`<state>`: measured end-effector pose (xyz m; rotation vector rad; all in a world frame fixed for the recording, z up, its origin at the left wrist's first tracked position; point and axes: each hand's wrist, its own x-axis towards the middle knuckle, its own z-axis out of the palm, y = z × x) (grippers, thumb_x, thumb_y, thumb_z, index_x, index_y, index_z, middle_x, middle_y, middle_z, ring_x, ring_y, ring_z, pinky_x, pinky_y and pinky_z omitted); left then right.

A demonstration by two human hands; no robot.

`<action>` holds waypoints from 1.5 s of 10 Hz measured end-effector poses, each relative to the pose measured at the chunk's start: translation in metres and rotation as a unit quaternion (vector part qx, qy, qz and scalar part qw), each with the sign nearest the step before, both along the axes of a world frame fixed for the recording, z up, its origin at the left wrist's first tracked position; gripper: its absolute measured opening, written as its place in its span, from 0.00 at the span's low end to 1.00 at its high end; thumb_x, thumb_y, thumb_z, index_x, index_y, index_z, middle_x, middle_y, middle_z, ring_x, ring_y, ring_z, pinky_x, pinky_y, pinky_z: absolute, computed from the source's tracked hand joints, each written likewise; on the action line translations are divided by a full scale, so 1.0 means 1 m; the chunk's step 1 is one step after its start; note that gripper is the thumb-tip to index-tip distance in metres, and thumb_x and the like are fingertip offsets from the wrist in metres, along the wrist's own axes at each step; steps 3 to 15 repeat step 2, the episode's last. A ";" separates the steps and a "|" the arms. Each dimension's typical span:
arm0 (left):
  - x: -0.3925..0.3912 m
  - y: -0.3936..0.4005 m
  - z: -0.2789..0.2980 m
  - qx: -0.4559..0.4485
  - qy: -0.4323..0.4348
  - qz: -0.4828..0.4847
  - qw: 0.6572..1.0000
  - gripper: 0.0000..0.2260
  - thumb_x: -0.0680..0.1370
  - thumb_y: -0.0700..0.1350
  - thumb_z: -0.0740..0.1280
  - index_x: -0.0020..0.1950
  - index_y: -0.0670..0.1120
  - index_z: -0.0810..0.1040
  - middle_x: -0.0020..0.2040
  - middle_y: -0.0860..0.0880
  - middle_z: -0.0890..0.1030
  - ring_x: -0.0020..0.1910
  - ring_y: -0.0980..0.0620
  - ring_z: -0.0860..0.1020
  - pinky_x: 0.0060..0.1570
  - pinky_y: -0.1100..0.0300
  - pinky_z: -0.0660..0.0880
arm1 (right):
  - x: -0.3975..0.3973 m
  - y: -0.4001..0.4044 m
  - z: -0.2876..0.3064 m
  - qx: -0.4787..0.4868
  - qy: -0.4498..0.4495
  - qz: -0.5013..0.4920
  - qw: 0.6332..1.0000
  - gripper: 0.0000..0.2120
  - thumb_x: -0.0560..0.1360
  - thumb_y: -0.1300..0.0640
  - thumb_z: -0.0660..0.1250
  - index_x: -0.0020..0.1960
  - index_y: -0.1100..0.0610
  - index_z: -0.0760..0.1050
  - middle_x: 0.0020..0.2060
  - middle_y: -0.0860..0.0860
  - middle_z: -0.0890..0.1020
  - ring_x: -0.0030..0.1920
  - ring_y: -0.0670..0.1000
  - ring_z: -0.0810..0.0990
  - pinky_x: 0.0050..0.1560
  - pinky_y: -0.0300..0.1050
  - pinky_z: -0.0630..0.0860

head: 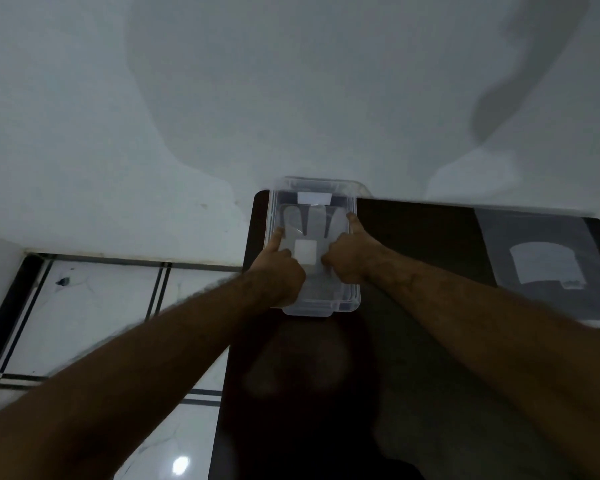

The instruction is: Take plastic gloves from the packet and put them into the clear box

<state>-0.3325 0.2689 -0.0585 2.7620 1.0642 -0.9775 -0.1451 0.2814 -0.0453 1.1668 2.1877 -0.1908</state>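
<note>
A clear plastic box [353, 299] stands on the far left corner of a dark table [413, 237], against the wall. A see-through plastic glove [309, 221] lies flat inside it, fingers pointing away from me. My left hand [284, 271] and my right hand [350, 258] are both down in the box, resting on the glove's near part with thumbs stretched out along its sides. Their fingers are curled, and I cannot tell whether they pinch the glove or only press it. The glove packet [541, 258], clear with a white label, lies flat at the table's far right.
A plain white wall [222, 98] rises right behind the table. To the left lies a white tiled floor [94, 306] with dark lines. The near table surface is dark and in shadow.
</note>
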 end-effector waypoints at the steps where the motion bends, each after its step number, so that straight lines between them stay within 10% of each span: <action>1: 0.002 -0.011 0.018 0.012 -0.027 0.029 0.999 0.15 0.83 0.53 0.65 0.67 0.52 0.82 0.62 0.49 0.85 0.73 0.44 0.75 0.79 0.26 0.38 | 0.008 -0.008 0.010 0.050 0.080 -0.015 0.995 0.15 0.81 0.52 0.65 0.67 0.49 0.79 0.61 0.50 0.83 0.70 0.57 0.77 0.77 0.78 0.39; 15: 0.011 -0.020 0.053 0.060 -0.100 0.091 0.989 0.13 0.82 0.48 0.63 0.64 0.50 0.82 0.59 0.49 0.85 0.71 0.46 0.76 0.80 0.29 0.42 | 0.024 -0.022 0.033 0.144 0.164 -0.049 0.975 0.15 0.82 0.50 0.63 0.67 0.47 0.78 0.65 0.48 0.82 0.72 0.54 0.74 0.79 0.72 0.38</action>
